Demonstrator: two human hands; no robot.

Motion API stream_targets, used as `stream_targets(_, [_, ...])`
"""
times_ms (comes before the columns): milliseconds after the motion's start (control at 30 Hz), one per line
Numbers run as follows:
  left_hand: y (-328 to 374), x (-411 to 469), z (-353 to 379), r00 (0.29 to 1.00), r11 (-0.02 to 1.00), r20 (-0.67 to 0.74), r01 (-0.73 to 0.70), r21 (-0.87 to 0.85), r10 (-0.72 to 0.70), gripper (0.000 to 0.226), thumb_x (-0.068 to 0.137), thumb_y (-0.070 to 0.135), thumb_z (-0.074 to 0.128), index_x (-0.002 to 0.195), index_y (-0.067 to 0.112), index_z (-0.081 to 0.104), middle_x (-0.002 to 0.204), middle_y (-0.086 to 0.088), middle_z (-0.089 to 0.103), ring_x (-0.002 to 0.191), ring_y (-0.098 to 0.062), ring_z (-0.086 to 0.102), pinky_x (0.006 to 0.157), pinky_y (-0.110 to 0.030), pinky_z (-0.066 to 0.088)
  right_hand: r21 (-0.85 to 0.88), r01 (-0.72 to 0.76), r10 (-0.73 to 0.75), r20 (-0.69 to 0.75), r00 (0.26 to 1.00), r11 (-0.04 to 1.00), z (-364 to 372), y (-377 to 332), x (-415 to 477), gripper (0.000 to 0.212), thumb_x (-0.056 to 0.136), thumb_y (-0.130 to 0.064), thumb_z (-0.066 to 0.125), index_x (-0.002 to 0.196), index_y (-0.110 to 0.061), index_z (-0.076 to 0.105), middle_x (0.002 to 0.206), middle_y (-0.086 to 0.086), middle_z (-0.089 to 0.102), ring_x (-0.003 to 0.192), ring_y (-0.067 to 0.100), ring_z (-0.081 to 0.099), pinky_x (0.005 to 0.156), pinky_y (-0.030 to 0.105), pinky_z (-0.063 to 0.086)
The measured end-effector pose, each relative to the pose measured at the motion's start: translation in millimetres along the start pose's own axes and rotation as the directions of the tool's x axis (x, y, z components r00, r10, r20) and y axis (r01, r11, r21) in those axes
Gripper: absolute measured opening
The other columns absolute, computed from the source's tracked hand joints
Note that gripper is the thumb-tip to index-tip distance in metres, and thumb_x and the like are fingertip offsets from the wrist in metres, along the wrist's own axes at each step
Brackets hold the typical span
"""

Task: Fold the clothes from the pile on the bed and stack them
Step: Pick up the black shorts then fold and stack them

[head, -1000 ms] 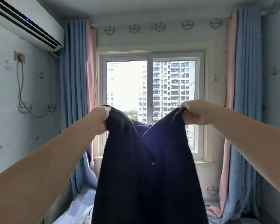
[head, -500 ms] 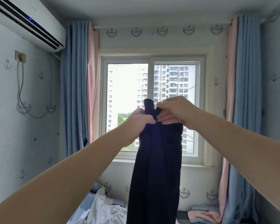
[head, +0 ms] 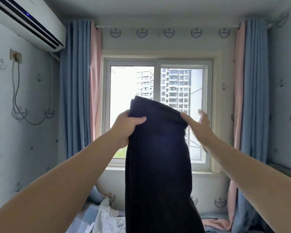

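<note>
A dark navy garment (head: 158,165), doubled lengthwise, hangs at arm's length in front of the window. My left hand (head: 127,126) grips its top left corner, thumb over the front of the cloth. My right hand (head: 197,126) is at the top right edge with fingers spread and blurred; only the thumb side touches the cloth. The garment's lower end runs out of view at the bottom. Behind it, a crumpled white garment (head: 106,219) of the pile lies on the bed (head: 84,214), which has a pale blue checked sheet.
The window (head: 158,111) is straight ahead, with blue and pink curtains (head: 80,91) on both sides. The right curtain's pink end (head: 215,223) trails onto the bed. An air conditioner (head: 27,22) hangs high on the left wall. Walls stand close on both sides.
My hands went from wide apart to together at the top, doubling the garment. Now the right hand has let go and slid right along the top edge, while the left keeps hold.
</note>
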State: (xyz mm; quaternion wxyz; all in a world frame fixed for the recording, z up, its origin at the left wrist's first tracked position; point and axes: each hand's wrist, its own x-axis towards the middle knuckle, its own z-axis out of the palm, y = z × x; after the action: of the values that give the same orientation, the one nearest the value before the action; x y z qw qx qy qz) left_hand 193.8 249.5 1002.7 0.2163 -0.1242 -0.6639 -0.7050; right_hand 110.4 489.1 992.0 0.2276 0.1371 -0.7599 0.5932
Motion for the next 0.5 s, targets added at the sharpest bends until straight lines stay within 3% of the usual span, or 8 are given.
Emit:
stream_targets(33, [5,3,-12,1.000,1.000,0.020,0.008,-0.004,-0.008,0.025,0.092,0.005,0.069,0.115,0.014,0.068,0.106,-0.003,0.077,0.097,-0.025,0.074,0.083,-0.040,0.060,0.150,-0.203,0.166,0.229,0.959,0.968,7,6,2,0.105,0.070,-0.084,0.064,0.153,-0.031,0.028,0.162,0.004,0.027,0.146,0.032,0.034,0.113,0.058,0.034])
stream_targets(67, [9,6,-23,0.999,1.000,0.034,0.015,-0.005,-0.015,0.025,0.091,0.006,0.069,0.116,0.013,0.068,0.107,-0.004,0.077,0.099,-0.026,0.073,0.085,-0.042,0.060,0.234,-0.381,0.241,0.464,0.852,0.895,15,6,0,0.104,0.069,-0.087,0.060,0.149,-0.026,0.036,0.157,0.010,0.038,0.140,0.037,0.043,0.108,0.058,0.040])
stream_targets(100, [12,9,-34,0.999,1.000,0.040,0.024,-0.005,-0.023,0.026,0.091,0.007,0.070,0.116,0.013,0.068,0.107,-0.004,0.077,0.100,-0.027,0.073,0.087,-0.044,0.059,0.266,-0.470,0.230,0.611,0.758,0.842,24,5,-4,0.097,0.072,-0.086,0.057,0.142,-0.019,0.047,0.145,0.015,0.052,0.130,0.038,0.053,0.104,0.054,0.045])
stream_targets(133, [14,13,-47,0.999,0.999,0.042,0.034,-0.005,-0.034,0.027,0.091,0.008,0.070,0.117,0.013,0.068,0.108,-0.004,0.077,0.101,-0.028,0.073,0.087,-0.044,0.059,0.279,-0.492,0.193,0.679,0.708,0.825,34,-1,-7,0.089,0.076,-0.082,0.057,0.134,-0.014,0.056,0.131,0.015,0.061,0.119,0.037,0.060,0.099,0.050,0.048])
stream_targets(200, [17,20,-72,0.998,0.999,0.033,0.051,-0.006,-0.051,0.027,0.091,0.008,0.071,0.117,0.013,0.067,0.107,-0.003,0.077,0.102,-0.028,0.072,0.085,-0.043,0.059,0.277,-0.440,0.149,0.681,0.717,0.854,58,-17,-12,0.072,0.082,-0.069,0.064,0.128,-0.013,0.064,0.116,0.012,0.066,0.103,0.031,0.064,0.094,0.044,0.053])
stream_targets(333, [18,32,-120,0.997,0.997,-0.003,0.076,-0.023,-0.076,0.034,0.088,0.008,0.074,0.120,0.013,0.065,0.105,-0.004,0.077,0.100,-0.029,0.073,0.084,-0.044,0.059,0.280,-0.351,0.140,0.569,0.810,0.894,97,-52,-14,0.038,0.095,-0.033,0.067,0.126,-0.012,0.063,0.106,0.006,0.070,0.092,0.024,0.070,0.079,0.038,0.058])
stream_targets(433, [17,35,-151,0.995,0.996,-0.015,0.094,-0.012,-0.094,0.043,0.086,0.008,0.077,0.125,0.013,0.061,0.110,-0.007,0.076,0.099,-0.029,0.074,0.082,-0.044,0.061,0.352,-0.304,0.123,0.452,0.883,0.885,118,-72,-14,0.031,0.097,-0.024,0.066,0.126,-0.013,0.064,0.103,0.004,0.070,0.087,0.022,0.070,0.070,0.034,0.059])
stream_targets(500, [17,34,-163,0.995,0.995,-0.011,0.097,0.008,-0.097,0.046,0.085,0.010,0.079,0.127,0.012,0.059,0.113,-0.008,0.075,0.099,-0.028,0.074,0.081,-0.044,0.062,0.318,-0.227,0.121,0.322,0.939,0.921,123,-83,-13,0.024,0.097,-0.023,0.067,0.119,-0.015,0.066,0.101,0.001,0.072,0.085,0.020,0.071,0.075,0.037,0.062])
